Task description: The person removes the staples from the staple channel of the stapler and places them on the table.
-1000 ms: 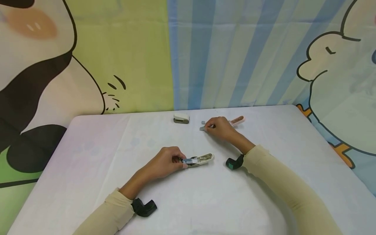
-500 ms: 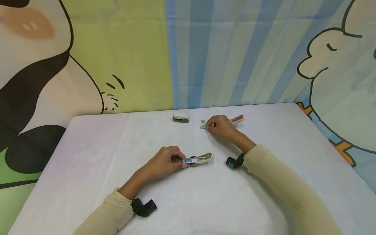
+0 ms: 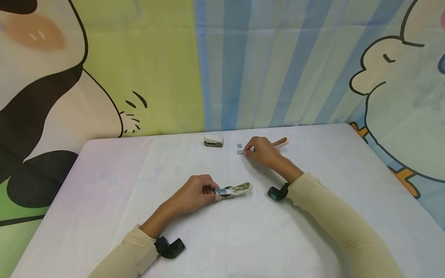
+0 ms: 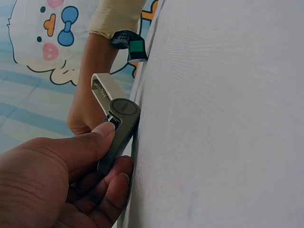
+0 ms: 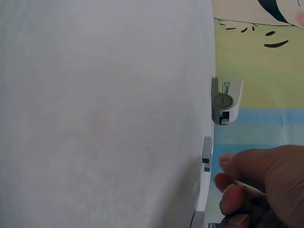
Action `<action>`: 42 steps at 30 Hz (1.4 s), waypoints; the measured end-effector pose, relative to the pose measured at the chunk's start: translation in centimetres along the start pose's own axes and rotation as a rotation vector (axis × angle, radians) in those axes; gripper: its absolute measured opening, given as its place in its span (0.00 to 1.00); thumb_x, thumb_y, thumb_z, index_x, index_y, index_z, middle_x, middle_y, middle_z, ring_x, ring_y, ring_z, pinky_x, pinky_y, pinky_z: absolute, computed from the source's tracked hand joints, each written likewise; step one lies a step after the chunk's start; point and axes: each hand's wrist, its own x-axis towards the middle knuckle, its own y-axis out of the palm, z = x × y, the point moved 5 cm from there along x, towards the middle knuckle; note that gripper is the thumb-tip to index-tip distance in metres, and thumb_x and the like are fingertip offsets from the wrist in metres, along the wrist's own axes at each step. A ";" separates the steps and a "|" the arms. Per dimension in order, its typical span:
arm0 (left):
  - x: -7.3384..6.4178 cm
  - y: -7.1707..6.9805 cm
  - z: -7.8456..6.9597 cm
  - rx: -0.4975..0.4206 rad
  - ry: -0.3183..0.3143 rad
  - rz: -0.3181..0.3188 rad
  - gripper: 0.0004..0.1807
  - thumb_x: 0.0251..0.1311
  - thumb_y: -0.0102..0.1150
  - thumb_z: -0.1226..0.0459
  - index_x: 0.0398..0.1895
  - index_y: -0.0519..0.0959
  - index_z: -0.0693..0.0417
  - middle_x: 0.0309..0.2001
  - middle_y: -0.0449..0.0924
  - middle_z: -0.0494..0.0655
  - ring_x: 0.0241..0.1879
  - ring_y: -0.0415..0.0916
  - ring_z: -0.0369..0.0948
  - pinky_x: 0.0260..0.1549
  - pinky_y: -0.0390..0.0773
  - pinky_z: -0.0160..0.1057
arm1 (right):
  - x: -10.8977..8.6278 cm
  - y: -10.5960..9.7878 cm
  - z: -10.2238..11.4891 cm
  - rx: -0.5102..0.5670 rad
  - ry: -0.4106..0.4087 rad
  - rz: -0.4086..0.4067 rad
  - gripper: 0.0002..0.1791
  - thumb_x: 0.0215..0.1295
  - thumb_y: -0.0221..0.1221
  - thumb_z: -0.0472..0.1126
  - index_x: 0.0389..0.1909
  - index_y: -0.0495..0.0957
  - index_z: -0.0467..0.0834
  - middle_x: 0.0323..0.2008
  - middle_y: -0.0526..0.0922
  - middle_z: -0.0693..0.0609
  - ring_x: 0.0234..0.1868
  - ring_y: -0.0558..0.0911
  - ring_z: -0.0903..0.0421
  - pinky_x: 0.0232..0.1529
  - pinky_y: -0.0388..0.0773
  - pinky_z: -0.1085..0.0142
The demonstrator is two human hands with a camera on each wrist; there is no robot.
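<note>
My left hand (image 3: 196, 193) pinches an opened small stapler (image 3: 233, 190), thumb at its magazine and fingers along the grey base. Its white top arm swings away from the base in the left wrist view, and the staple channel shows. Toward the back of the table, my right hand (image 3: 261, 150) has its thumb and bent forefinger beside a short grey staple strip (image 3: 240, 152). A gap shows between those fingertips and the staple strip (image 5: 207, 149) in the right wrist view, with nothing between them. A second, smaller grey piece (image 3: 239, 146) lies just behind the strip.
A closed white and grey stapler (image 3: 213, 141) stands near the back edge, left of the strips. Behind my right hand lies a pink stapler (image 3: 280, 143), partly hidden by the hand. A printed cloth wall (image 3: 229, 77) rises behind the white table (image 3: 180, 235).
The staple strip at my right fingertips has turned from slanted to straighter beside the smaller piece, and the fingertips have drawn slightly right. My left hand keeps its hold on the opened stapler.
</note>
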 end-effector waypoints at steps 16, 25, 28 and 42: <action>0.1 0.0 0.0 0.001 0.013 -0.006 0.07 0.56 0.70 0.65 0.37 0.84 0.55 0.30 0.77 0.36 0.27 0.73 0.33 0.26 0.75 0.34 | -3.4 -0.4 2.9 0.165 -0.229 0.235 0.16 0.65 0.64 0.49 0.48 0.84 0.43 0.30 0.81 0.55 0.21 0.72 0.58 0.24 0.70 0.64; 0.2 0.0 0.0 0.004 0.010 -0.015 0.07 0.55 0.70 0.66 0.37 0.84 0.55 0.30 0.76 0.37 0.27 0.73 0.33 0.25 0.75 0.34 | -5.7 -0.1 4.6 0.271 -0.329 0.394 0.22 0.60 0.68 0.49 0.51 0.82 0.43 0.40 0.83 0.53 0.23 0.72 0.59 0.25 0.70 0.67; 0.2 0.0 -0.1 0.007 0.010 -0.016 0.07 0.55 0.70 0.66 0.37 0.84 0.56 0.30 0.76 0.37 0.27 0.73 0.33 0.25 0.75 0.34 | -6.2 0.0 4.4 0.263 -0.329 0.425 0.24 0.57 0.70 0.51 0.52 0.81 0.43 0.42 0.82 0.54 0.25 0.73 0.60 0.26 0.71 0.67; 0.1 0.1 0.0 0.000 0.016 -0.027 0.07 0.56 0.70 0.65 0.37 0.84 0.54 0.30 0.77 0.37 0.26 0.73 0.33 0.25 0.75 0.34 | -7.1 0.6 3.4 0.322 -0.392 0.397 0.10 0.60 0.68 0.41 0.41 0.86 0.43 0.31 0.80 0.58 0.26 0.77 0.59 0.27 0.74 0.67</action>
